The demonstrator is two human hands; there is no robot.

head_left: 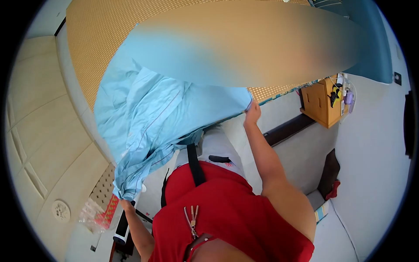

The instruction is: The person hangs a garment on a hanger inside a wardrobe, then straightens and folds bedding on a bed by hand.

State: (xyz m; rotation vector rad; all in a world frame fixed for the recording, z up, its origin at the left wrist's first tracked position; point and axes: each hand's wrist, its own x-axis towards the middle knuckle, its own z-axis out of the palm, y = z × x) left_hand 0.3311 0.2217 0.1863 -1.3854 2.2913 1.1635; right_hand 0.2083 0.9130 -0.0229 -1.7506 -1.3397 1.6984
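A light blue quilt (152,113) with thin dark piping lies rumpled over the bed and hangs off its near side in front of my body. My right hand (253,114) is closed on one corner, pulling that edge fairly straight. Lower on the left, my left hand (125,203) grips a bunched part of the same quilt; its fingers are mostly hidden by the folds. Between the two hands the near edge sags in creases. A large blur covers the quilt's far part.
Under the quilt is a bed with a tan woven mat (87,48) and a blue headboard (371,52). A wooden nightstand (316,105) with small items stands at the right. Pale cabinet doors (43,105) line the left, near a plastic bag (92,214).
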